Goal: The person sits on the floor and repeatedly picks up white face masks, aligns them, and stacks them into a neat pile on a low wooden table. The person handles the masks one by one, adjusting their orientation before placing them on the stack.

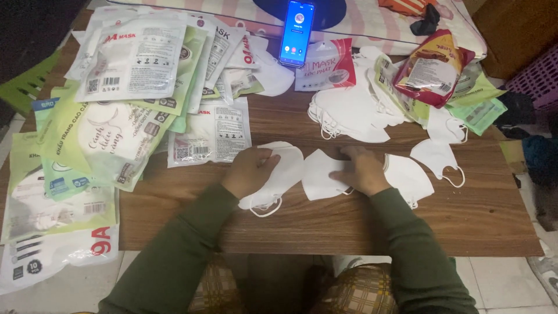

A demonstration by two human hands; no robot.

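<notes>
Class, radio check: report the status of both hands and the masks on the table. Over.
Left hand flat on a white mask. Right hand pressing second white mask. Mask pile, packets around; nothing blocking.

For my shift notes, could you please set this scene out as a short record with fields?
Surface: wooden table
Left hand: flat on a white folded face mask
Right hand: flat on a second white mask
Right of the hands: two more loose masks
Behind: stack of white masks, lit phone
Left side: pile of packaged masks

matt cloth masks [278,168], glossy (plastic) packets [136,61]
</notes>
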